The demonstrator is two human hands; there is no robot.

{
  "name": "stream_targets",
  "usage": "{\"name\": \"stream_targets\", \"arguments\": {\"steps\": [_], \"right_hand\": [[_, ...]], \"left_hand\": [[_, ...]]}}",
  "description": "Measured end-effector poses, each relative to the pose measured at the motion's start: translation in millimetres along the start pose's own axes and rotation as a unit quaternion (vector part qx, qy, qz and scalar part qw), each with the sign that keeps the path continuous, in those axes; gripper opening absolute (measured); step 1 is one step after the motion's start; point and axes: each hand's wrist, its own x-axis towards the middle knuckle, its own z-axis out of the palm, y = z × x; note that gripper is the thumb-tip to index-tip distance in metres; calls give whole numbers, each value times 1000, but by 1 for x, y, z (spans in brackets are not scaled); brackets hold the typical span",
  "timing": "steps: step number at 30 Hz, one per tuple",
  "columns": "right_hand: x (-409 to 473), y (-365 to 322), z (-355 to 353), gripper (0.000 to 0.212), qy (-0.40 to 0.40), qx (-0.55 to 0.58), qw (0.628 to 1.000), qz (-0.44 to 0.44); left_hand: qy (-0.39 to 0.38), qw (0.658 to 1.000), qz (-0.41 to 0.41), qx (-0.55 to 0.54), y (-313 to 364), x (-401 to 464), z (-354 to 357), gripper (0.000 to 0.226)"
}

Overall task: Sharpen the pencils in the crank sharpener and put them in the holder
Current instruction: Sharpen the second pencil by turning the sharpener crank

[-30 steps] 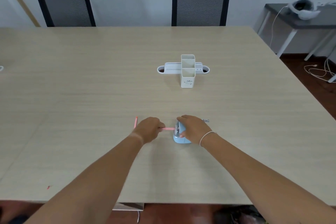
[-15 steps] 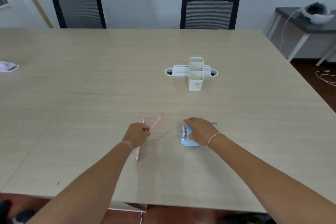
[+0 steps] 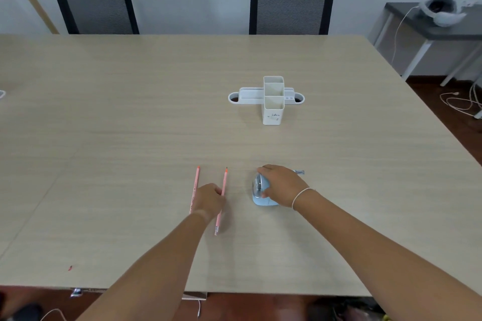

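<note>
Left hand: closed around one pink pencil, lower centre; second pencil lies beside it on the counter. Right hand: cupped over the blue sharpener. Holder: centre, empty. We should steady the sharpener and feed the point straight in.

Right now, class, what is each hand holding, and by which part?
The left hand grips a pink pencil around mid-shaft. The right hand clasps the blue sharpener over its top.

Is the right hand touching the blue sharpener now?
Touching. In the head view the right hand lies over the blue sharpener, its fingers wrapped over the top.
</note>
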Motion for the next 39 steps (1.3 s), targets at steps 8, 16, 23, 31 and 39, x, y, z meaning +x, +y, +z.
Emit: {"name": "stream_targets", "arguments": {"steps": [8,16,23,31,39], "right_hand": [[-1,1,-1,32,-4,-1,1000,-3],[-1,1,0,32,-1,5,1000,-6],[-2,1,0,36,-4,9,1000,-5],[-2,0,-1,33,-5,8,1000,-4],[-1,2,0,38,-6,9,1000,-2]], "left_hand": [[18,1000,-7,-6,2,-4,10,16],[21,999,-8,-48,-5,0,0,5],[34,999,-4,-43,-8,0,-2,7],[17,1000,10,-14,-6,-6,11,13],[109,991,13,74,-14,6,-3,23]]}}
